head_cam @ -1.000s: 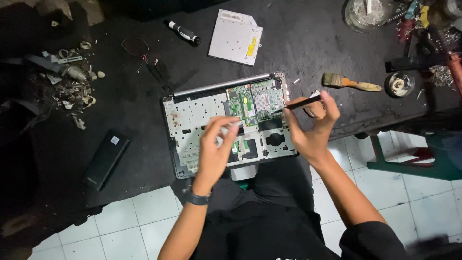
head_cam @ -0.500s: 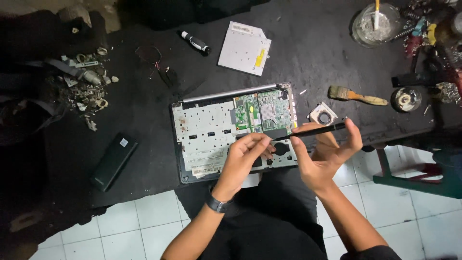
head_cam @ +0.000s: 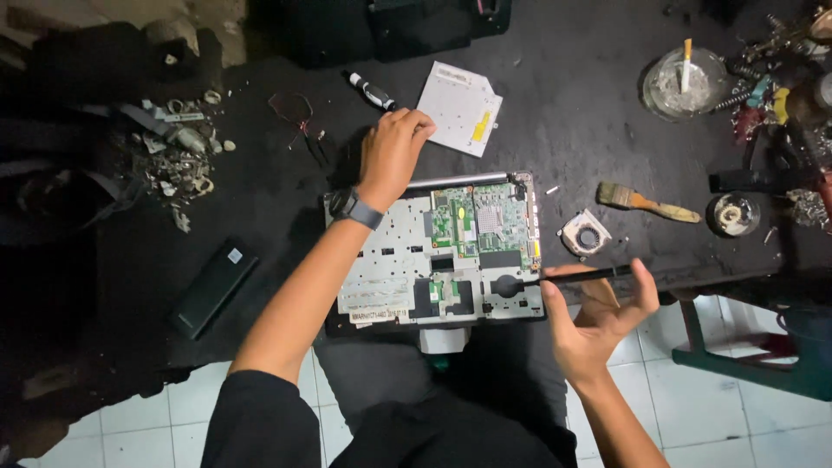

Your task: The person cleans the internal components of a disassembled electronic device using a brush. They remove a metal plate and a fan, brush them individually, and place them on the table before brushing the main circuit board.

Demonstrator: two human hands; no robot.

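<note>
hands over an opened laptop (head_cam: 407,251)
left hand (head_cam: 392,152), fingers curled and empty, reaches past the laptop toward the screwdriver (head_cam: 371,90); right hand (head_cam: 598,316) loosely holds a black tool (head_cam: 579,276) at the laptop's right edge.

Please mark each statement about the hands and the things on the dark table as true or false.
1. The right hand holds a thin black screwdriver. True.
2. The left hand rests on the paintbrush. False: it reaches beyond the opened laptop, near the silver disc drive; the paintbrush lies apart at the right.
3. A watch is on the left wrist. True.
4. The small fan sits inside the laptop. False: it lies on the table beside it.
5. The black battery lies right of the laptop. False: left.
</note>
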